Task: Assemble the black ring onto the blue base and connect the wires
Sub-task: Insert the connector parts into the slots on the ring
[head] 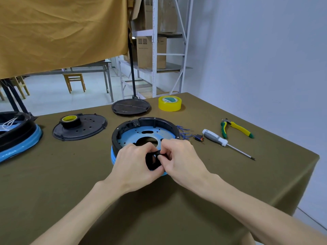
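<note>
The black ring [122,128] sits on the round blue base [138,135] in the middle of the table. Both my hands are at its near rim. My left hand [136,161] and my right hand [182,156] together pinch a small black part [154,160] at the ring's front edge; what exactly it is I cannot tell. Thin blue wires [184,132] stick out from the ring's right side, beside a small black and red switch [199,137].
A screwdriver [217,138] and yellow-green pliers [235,129] lie to the right. Yellow tape [169,103] and a black round plate [131,106] sit at the back. A black cover [83,128] carries black tape [70,121]. Another blue-black unit [17,137] is at far left.
</note>
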Motion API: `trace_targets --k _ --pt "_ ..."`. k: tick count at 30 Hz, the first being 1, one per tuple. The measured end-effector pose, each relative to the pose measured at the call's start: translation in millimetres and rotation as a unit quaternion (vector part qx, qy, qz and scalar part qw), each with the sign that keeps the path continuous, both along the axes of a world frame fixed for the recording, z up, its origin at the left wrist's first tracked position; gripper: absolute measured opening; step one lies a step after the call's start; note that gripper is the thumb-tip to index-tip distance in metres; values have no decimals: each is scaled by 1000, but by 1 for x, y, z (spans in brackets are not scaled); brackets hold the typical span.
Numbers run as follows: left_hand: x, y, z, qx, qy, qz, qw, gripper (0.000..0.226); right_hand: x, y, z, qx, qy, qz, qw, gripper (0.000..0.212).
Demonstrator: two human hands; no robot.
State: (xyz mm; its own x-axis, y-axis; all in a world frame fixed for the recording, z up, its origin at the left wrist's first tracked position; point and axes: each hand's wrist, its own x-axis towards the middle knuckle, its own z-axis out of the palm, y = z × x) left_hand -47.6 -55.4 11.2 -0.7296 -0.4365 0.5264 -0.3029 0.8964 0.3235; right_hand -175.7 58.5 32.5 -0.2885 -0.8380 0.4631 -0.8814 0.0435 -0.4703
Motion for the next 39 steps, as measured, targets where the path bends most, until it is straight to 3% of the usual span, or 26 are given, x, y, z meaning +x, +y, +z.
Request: trace_targets --k 14,18,22,33,39 --pt "-1 0 0 -18 8 18 1000 34 -5 0 4 49 -20 -7 999 17" --pt "-2 -2 -1 -27 2 15 1000 36 -3 5 8 71 26 7 997 17" --pt "-1 -1 -2 -26 5 16 1000 38 -7 10 20 124 71 54 988 3" --pt "0 -2 -1 -26 3 21 999 44 -28 1 37 165 -39 95 981 18" --pt "-1 -2 -2 -24 4 17 1000 45 -30 -4 38 167 -47 92 981 20"
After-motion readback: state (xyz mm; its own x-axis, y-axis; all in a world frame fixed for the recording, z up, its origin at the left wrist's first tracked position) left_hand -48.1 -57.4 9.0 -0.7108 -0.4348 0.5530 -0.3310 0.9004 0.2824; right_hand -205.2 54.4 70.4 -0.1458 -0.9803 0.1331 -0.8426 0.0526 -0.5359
